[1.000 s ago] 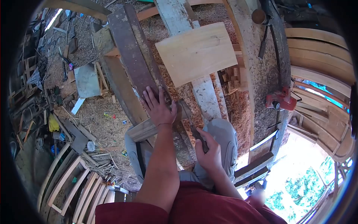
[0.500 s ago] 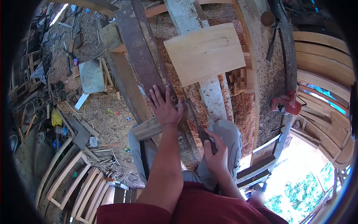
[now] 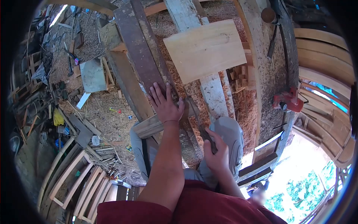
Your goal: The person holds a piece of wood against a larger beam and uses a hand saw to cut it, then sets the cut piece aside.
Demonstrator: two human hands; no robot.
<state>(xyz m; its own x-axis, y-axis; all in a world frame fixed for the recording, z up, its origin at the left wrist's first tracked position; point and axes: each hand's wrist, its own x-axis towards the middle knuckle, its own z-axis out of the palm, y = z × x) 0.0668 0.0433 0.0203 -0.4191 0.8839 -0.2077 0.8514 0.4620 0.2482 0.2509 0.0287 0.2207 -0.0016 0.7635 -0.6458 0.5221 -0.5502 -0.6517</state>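
My left hand point(image 3: 166, 107) lies with fingers spread, pressing on a short piece of wood point(image 3: 148, 127) set crosswise over a long brown plank point(image 3: 140, 48). In my right hand point(image 3: 217, 153) is the dark handle of a handsaw point(image 3: 197, 116). The saw's narrow blade points away from me and meets the short piece near its right end, a little to the right of my left thumb. My knees flank the work, the right one point(image 3: 227, 130) close beside the saw.
A pale flat board point(image 3: 207, 48) rests across a white-painted plank point(image 3: 214, 93) ahead. On the right-hand beam sit a red power tool point(image 3: 289, 101) and a round wooden block point(image 3: 269, 15). Wooden frames point(image 3: 71, 179) stand at lower left, and sawdust and scraps cover the floor.
The saw blade has slid back toward me, its far end now nearer the short piece. My left hand stays in place on the wood.
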